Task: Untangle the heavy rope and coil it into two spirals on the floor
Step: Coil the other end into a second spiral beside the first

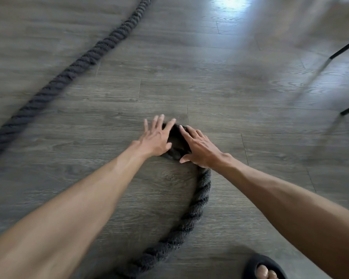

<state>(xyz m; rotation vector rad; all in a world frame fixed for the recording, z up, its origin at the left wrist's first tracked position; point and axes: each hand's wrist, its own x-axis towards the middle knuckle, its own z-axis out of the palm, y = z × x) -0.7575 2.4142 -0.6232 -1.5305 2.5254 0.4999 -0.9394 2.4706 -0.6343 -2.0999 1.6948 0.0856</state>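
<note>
A thick dark grey twisted rope (pixel 197 200) curves on the wood floor from the bottom middle up to a tight curl at the centre. My left hand (pixel 156 137) lies flat with its fingers spread on the left side of that curl. My right hand (pixel 197 148) presses on its right side, fingers also apart. Between the two hands shows the dark end of the rope (pixel 174 137), partly hidden under the palms. Another stretch of the same rope (pixel 73 71) runs diagonally from the top centre to the left edge, blurred.
Grey wood-plank floor (pixel 230 81) all around. Two thin black furniture legs (pixel 345 47) stand at the right edge. My foot in a black slipper (pixel 264 268) is at the bottom right, close to the rope's curve.
</note>
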